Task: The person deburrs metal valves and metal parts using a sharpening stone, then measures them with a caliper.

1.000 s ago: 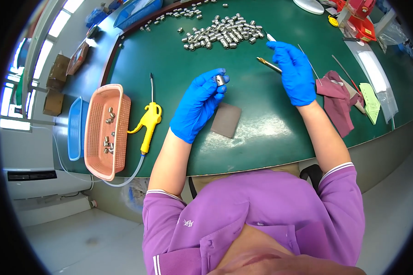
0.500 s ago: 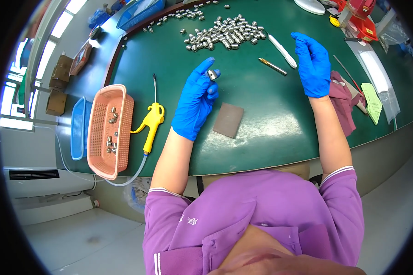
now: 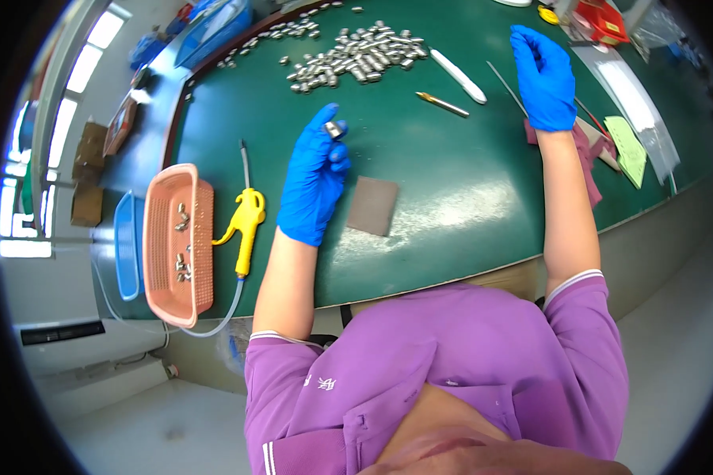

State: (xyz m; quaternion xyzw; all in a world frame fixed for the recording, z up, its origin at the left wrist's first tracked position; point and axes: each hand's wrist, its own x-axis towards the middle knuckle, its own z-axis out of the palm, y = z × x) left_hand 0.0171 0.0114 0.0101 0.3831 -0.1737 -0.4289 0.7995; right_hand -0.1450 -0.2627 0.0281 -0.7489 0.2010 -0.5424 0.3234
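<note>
The left hand (image 3: 312, 184) has its grip pinching 1 metal cylinder (image 3: 333, 131), best held firmly but turnable. Well right of that grip, past the drill bit (image 3: 442, 104), the right hand (image 3: 545, 83) curls; its hold cannot be told.

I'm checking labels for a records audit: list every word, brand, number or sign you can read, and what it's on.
Purple shirt: small white stitched marks on the chest, not copied here.
Green paper: faint marks, too small to read.
Red container: pale label, too small to read.
Metal piece in the left hand: no text visible.
</note>
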